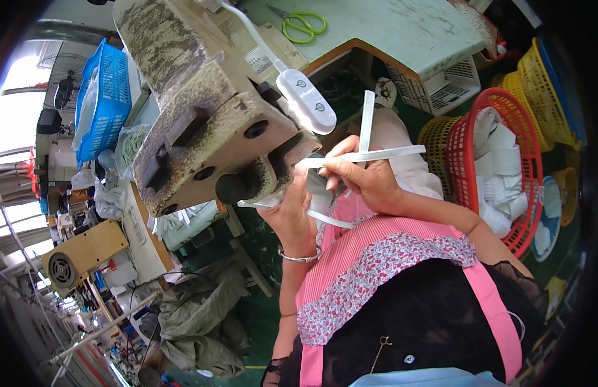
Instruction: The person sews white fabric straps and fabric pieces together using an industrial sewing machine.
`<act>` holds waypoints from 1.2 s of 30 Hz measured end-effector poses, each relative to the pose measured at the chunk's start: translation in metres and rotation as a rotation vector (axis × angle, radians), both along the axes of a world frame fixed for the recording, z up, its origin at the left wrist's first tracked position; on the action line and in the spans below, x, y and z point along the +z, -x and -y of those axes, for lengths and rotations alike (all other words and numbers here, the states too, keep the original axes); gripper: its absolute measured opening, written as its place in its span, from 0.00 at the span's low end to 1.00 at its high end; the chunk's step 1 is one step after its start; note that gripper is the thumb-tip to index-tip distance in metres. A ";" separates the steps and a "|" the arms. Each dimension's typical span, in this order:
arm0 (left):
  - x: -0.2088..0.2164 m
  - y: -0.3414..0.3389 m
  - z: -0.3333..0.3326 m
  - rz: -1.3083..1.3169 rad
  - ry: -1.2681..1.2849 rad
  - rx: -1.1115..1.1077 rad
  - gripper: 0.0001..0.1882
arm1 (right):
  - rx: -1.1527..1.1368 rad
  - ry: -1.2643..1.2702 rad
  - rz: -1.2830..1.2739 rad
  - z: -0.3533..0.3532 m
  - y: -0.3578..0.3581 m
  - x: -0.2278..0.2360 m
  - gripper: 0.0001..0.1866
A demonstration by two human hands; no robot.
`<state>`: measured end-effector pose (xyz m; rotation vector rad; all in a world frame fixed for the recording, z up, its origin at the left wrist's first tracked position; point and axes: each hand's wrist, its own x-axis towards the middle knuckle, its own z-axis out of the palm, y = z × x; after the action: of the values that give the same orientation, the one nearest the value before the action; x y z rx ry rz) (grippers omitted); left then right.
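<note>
Between my hands, in front of the machine head, is a narrow white fabric strip [394,153], with one length lying level and another sticking up and crossing it. My right hand [371,182] is closed, pinching the strip between thumb and fingers near the crossing. Closed around its left end is my left hand [291,216], thumb raised against the strip. Another white length [329,220] trails below my left hand toward my lap, and a short piece pokes out on that hand's far side. Part of the left fingers is hidden behind the machine head [228,142].
A white switch-button lamp [306,101] hangs from the machine. Green-handled scissors [303,27] lie on the pale green table [402,29]. At right stands a red basket [465,145] of white rolls beside yellow baskets [530,87]. A blue basket [106,106] is at left.
</note>
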<state>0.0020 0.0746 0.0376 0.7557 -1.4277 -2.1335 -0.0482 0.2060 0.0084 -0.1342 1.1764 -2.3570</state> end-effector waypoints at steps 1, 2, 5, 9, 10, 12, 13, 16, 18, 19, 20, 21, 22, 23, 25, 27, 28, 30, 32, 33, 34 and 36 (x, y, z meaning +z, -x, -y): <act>0.001 0.000 0.000 0.000 0.000 -0.006 0.03 | -0.006 0.000 0.000 -0.001 0.002 -0.001 0.04; 0.001 0.000 0.000 -0.007 -0.029 -0.022 0.03 | -0.004 -0.023 -0.038 -0.001 0.004 -0.003 0.05; 0.001 -0.001 0.001 -0.036 -0.103 -0.041 0.03 | -0.021 -0.031 -0.106 0.003 0.004 -0.005 0.05; 0.001 0.000 -0.001 -0.041 -0.087 -0.035 0.03 | -0.043 -0.056 -0.112 0.002 0.005 -0.004 0.05; 0.000 0.000 0.000 -0.039 -0.086 -0.034 0.03 | -0.043 -0.055 -0.110 0.001 0.007 -0.002 0.05; -0.004 0.000 0.001 -0.029 0.067 -0.007 0.04 | 0.025 -0.097 -0.052 -0.003 0.014 0.006 0.06; -0.003 0.001 0.001 -0.026 0.067 -0.011 0.04 | 0.021 -0.097 -0.049 -0.004 0.018 0.008 0.06; -0.002 0.004 0.005 -0.032 0.147 -0.022 0.06 | 0.106 -0.129 -0.088 -0.005 0.035 0.007 0.05; -0.005 0.004 0.008 -0.049 0.175 -0.012 0.06 | 0.144 -0.135 -0.106 -0.007 0.043 0.012 0.07; -0.005 0.004 0.006 -0.048 0.172 -0.016 0.06 | 0.184 -0.146 -0.106 -0.009 0.047 0.015 0.08; -0.004 0.004 0.004 -0.057 0.148 0.010 0.06 | 0.181 -0.148 -0.105 -0.009 0.048 0.016 0.08; -0.004 0.003 0.003 -0.066 0.123 0.037 0.06 | 0.192 -0.140 -0.107 -0.009 0.049 0.017 0.08; -0.003 0.003 0.001 -0.065 0.120 0.034 0.06 | 0.201 -0.131 -0.110 -0.009 0.049 0.017 0.09; -0.001 0.002 -0.001 -0.069 0.087 0.044 0.05 | 0.200 -0.134 -0.109 -0.009 0.048 0.016 0.09; -0.002 0.000 -0.001 -0.071 0.052 0.055 0.04 | 0.185 -0.096 -0.102 -0.006 0.046 0.011 0.09; -0.008 -0.005 0.004 -0.082 -0.004 0.080 0.03 | 0.184 -0.095 -0.106 -0.004 0.045 0.010 0.09; -0.010 -0.008 0.008 -0.080 -0.004 0.082 0.03 | 0.184 -0.091 -0.112 -0.002 0.044 0.010 0.08; -0.012 -0.015 0.016 -0.118 -0.014 0.039 0.03 | 0.195 -0.083 -0.108 0.002 0.043 0.014 0.08; -0.011 -0.019 0.020 -0.114 0.014 0.043 0.03 | 0.203 -0.077 -0.105 0.005 0.042 0.014 0.08; -0.011 -0.020 0.022 -0.112 0.042 0.046 0.03 | 0.207 -0.078 -0.087 0.006 0.041 0.013 0.08; -0.010 -0.023 0.025 -0.112 0.041 0.047 0.03 | 0.210 -0.078 -0.069 0.008 0.040 0.012 0.08; -0.007 -0.028 0.030 -0.063 -0.019 0.121 0.04 | 0.225 -0.088 -0.049 0.010 0.038 0.018 0.09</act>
<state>0.0301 0.0447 0.0302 0.7563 -1.2974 -2.0628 -0.0861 0.1961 0.0264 -0.2808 1.2180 -2.1141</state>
